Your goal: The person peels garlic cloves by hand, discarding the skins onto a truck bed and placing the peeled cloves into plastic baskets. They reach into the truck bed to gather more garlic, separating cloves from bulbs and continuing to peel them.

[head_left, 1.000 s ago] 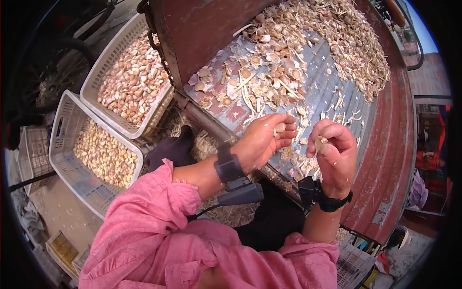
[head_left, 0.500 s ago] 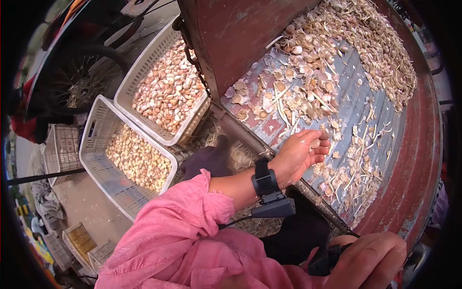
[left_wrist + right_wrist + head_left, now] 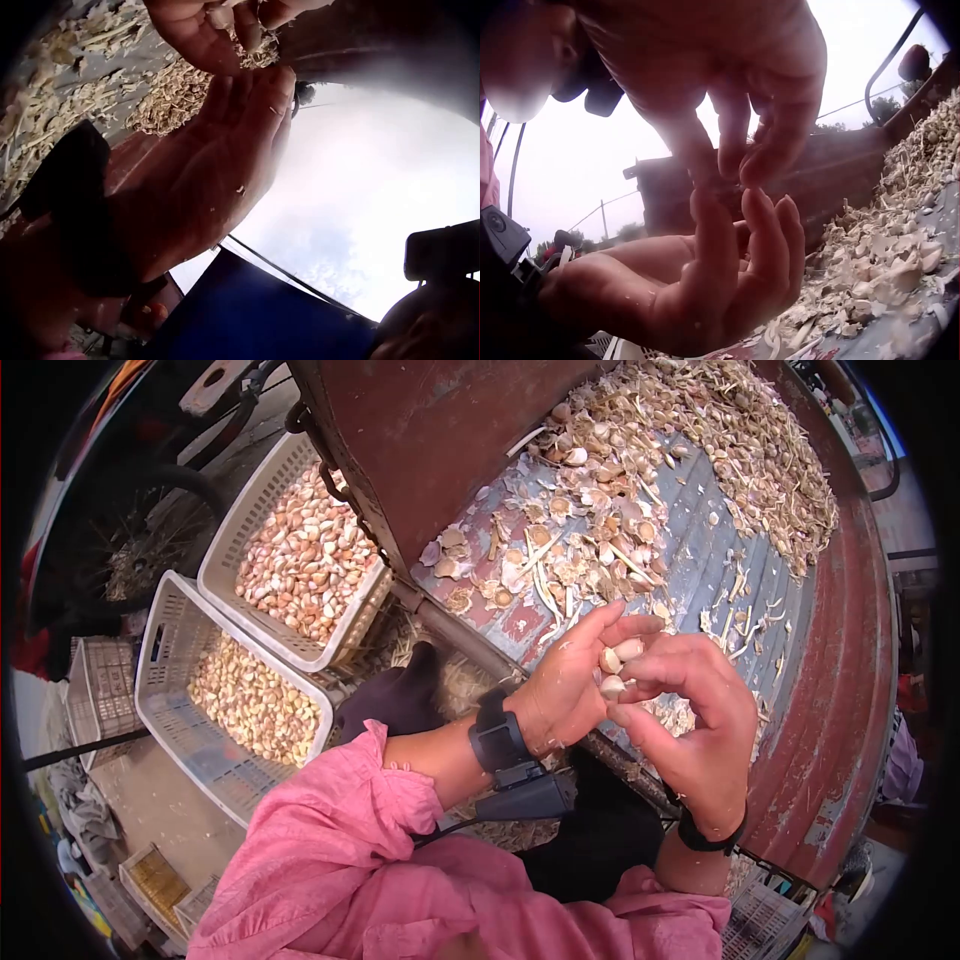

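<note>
My left hand (image 3: 565, 690) is turned palm up above the edge of the metal bed, its fingers curled around pale garlic cloves (image 3: 628, 649). Over that palm, my right hand (image 3: 705, 705) reaches in from the right, and its thumb and fingertips pinch another garlic clove (image 3: 612, 687). The right wrist view has the right hand (image 3: 735, 97) bent down over the cupped left hand (image 3: 705, 281), fingertips close together, the cloves mostly hidden. In the left wrist view, the back of the left hand (image 3: 217, 172) fills the middle.
Garlic skins and stalks (image 3: 600, 530) litter the grey ribbed bed (image 3: 700, 490), heaped higher at the far right. A rusty red side panel (image 3: 450, 440) rises at the back. To the left stand two plastic crates of cloves, one reddish (image 3: 215, 550), one paler (image 3: 165, 625).
My right hand held a small piece beside the left hand, swung down toward the lap, then came back up to the left palm. More cloves now show in the left hand.
</note>
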### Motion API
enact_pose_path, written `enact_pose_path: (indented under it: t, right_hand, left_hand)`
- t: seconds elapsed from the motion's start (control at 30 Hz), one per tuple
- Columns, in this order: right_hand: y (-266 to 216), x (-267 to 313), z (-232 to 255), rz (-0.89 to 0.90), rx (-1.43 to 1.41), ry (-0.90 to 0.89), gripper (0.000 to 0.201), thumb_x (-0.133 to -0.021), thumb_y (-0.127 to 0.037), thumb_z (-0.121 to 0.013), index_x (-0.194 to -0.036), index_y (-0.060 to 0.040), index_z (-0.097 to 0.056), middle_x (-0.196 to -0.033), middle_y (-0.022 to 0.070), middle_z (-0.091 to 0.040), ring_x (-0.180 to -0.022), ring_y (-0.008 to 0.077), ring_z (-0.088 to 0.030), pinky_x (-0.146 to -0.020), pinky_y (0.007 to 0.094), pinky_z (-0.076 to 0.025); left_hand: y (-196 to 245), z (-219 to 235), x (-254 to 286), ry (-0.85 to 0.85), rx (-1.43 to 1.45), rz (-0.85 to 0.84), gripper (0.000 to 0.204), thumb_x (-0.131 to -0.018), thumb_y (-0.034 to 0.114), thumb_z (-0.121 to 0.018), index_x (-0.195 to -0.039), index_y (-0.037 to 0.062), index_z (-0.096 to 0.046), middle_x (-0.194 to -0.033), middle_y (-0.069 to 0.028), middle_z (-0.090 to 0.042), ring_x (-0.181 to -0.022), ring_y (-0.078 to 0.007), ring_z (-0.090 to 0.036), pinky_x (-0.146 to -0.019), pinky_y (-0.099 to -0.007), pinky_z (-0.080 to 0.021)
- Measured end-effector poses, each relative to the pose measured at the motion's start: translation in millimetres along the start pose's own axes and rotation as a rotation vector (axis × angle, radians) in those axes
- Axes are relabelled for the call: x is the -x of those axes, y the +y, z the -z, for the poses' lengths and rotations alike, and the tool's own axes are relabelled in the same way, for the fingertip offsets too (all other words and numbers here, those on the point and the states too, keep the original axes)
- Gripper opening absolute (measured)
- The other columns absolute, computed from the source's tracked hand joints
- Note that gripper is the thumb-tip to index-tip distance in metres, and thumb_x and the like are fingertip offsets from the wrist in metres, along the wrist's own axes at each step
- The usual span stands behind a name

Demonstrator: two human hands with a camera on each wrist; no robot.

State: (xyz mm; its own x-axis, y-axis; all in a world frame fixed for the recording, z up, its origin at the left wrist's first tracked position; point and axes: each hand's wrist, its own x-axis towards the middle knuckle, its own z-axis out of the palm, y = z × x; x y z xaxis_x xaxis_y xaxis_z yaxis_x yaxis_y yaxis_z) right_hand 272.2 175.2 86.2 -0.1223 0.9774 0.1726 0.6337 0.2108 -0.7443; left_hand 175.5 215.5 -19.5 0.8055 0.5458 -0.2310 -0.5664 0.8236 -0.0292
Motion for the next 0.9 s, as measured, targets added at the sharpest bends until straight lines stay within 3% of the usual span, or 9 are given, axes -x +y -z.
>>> enact_pose_path:
  t: [0.07,0.17,0.37,0.53,0.6,0.67,0.73,0.83,0.9]
  right_hand:
    - [50,-14,-6,-0.11,-0.052,0.23,0.012,-0.071,-0.001,-0.06,-0.083,-0.0016,-0.061,-0.077,0.0059,-0.055,-0.067,0.0115,-0.055,-0.058,0.022,-0.044]
    - [133,-52,18,-0.364,0.159,0.305,0.02,-0.073,-0.004,-0.059,-0.093,-0.0003,-0.06,-0.08,0.0062,-0.057,-0.067,0.0098,-0.054,-0.058,0.0217,-0.044]
    - [196,-72,4,-0.441,0.157,-0.038,0.023,-0.07,-0.002,-0.059,-0.094,-0.0006,-0.06,-0.072,0.0054,-0.06,-0.061,0.0089,-0.055,-0.055,0.0216,-0.044]
    - [143,-31,11,-0.433,-0.302,0.167,0.021,-0.075,-0.004,-0.06,-0.095,0.0026,-0.058,-0.072,0.0022,-0.057,-0.065,0.0076,-0.054,-0.056,0.0191,-0.044]
    - [79,-11,10,-0.198,-0.392,0.234,0.022,-0.073,0.001,-0.059,-0.094,0.0024,-0.058,-0.077,0.0052,-0.055,-0.071,0.0089,-0.053,-0.057,0.0191,-0.043]
    - [15,17,17,0.062,-0.182,0.223,0.025,-0.063,0.007,-0.06,-0.087,0.0013,-0.059,-0.078,0.011,-0.053,-0.065,0.0134,-0.052,-0.054,0.0205,-0.042]
    - [-27,33,17,0.298,-0.518,0.098,0.031,-0.054,0.006,-0.064,-0.084,-0.0011,-0.06,-0.077,0.0125,-0.053,-0.055,0.0173,-0.052,-0.047,0.0237,-0.04]
    - [-66,51,29,0.455,-0.503,0.012,0.024,-0.068,-0.004,-0.063,-0.091,-0.0019,-0.056,-0.077,0.011,-0.048,-0.058,0.0166,-0.054,-0.052,0.0264,-0.052]
    - [-73,47,32,0.567,-0.538,-0.016,0.028,-0.067,-0.002,-0.067,-0.093,0.0002,-0.057,-0.081,0.0113,-0.05,-0.066,0.019,-0.056,-0.05,0.0258,-0.052]
  left_hand:
    - [-1,4,-4,-0.039,-0.017,-0.144,0.03,-0.09,0.024,-0.035,-0.104,0.0006,-0.047,-0.096,-0.01,-0.053,-0.083,-0.0153,-0.052,-0.071,-0.0266,-0.045]
    - [5,9,-4,0.226,-0.059,-0.165,0.018,-0.087,0.017,-0.043,-0.094,0.0013,-0.049,-0.084,-0.0041,-0.049,-0.064,-0.0076,-0.042,-0.051,-0.0182,-0.036]
    - [6,7,-6,0.28,-0.132,-0.185,0.019,-0.087,0.017,-0.042,-0.094,0.0009,-0.05,-0.085,-0.0046,-0.049,-0.065,-0.0087,-0.043,-0.051,-0.0192,-0.036]
    - [5,8,-5,0.262,-0.145,-0.198,0.019,-0.087,0.017,-0.042,-0.093,0.0007,-0.05,-0.084,-0.005,-0.049,-0.066,-0.0096,-0.043,-0.052,-0.02,-0.037]
    - [3,7,-5,0.268,-0.146,-0.204,0.019,-0.087,0.017,-0.042,-0.093,0.0007,-0.05,-0.084,-0.0051,-0.049,-0.066,-0.0099,-0.043,-0.053,-0.0201,-0.037]
    - [4,7,-4,0.279,-0.163,-0.186,0.019,-0.087,0.017,-0.042,-0.092,0.0008,-0.05,-0.084,-0.0048,-0.049,-0.066,-0.0096,-0.043,-0.053,-0.0203,-0.037]
    - [1,10,-6,0.274,-0.172,-0.18,0.019,-0.087,0.017,-0.042,-0.092,0.001,-0.05,-0.083,-0.0046,-0.049,-0.065,-0.0093,-0.044,-0.053,-0.0203,-0.037]
    - [-2,13,-8,0.262,-0.182,-0.18,0.018,-0.087,0.017,-0.042,-0.091,0.0014,-0.05,-0.082,-0.0041,-0.049,-0.064,-0.0088,-0.044,-0.053,-0.0202,-0.037]
    - [-5,14,-9,0.245,-0.174,-0.165,0.017,-0.087,0.017,-0.042,-0.09,0.0019,-0.05,-0.082,-0.0038,-0.049,-0.064,-0.0083,-0.044,-0.053,-0.0199,-0.037]
